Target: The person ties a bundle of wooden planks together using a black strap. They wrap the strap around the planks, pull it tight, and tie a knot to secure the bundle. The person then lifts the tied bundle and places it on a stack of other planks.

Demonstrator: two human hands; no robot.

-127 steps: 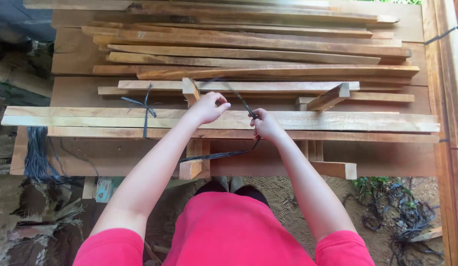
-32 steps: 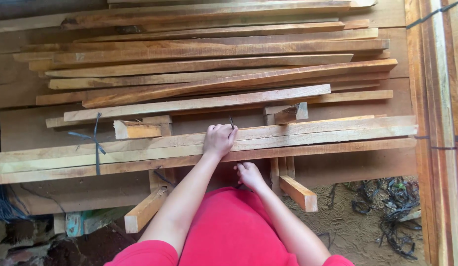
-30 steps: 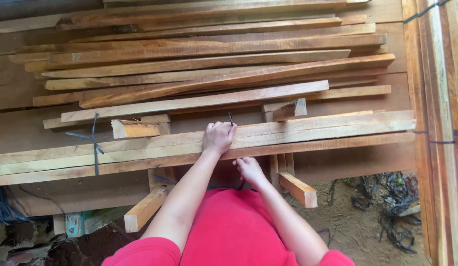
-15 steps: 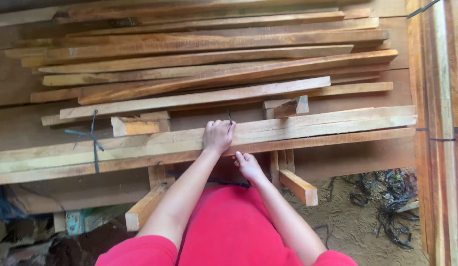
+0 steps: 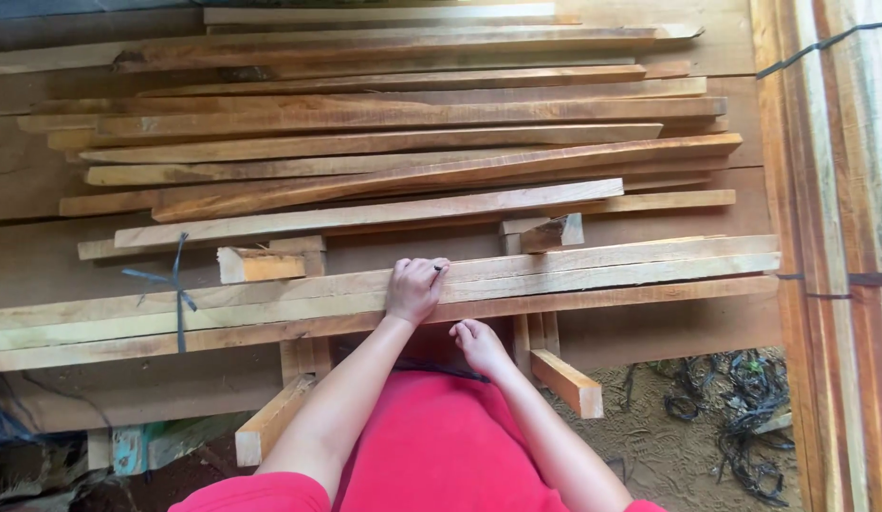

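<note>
The left hand (image 5: 414, 289) is curled shut over a bundle of long, rough-sawn wooden slats (image 5: 593, 273), pinching a thin dark strap (image 5: 438, 268) at its fingertips. Just below, under the bundle's near edge, the right hand (image 5: 479, 343) loosely grips the strap's lower end. More uneven slats lie beyond on the tabletop (image 5: 43, 261).

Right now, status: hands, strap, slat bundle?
Left hand closed on dark strap end atop slat bundle. Right hand below bundle edge at strap. Earlier tie on left. Nothing in the way.

Loose wooden slats (image 5: 384, 142) lie stacked beyond the grip; tangled black straps (image 5: 735, 398) litter the sand, lower right.
</note>
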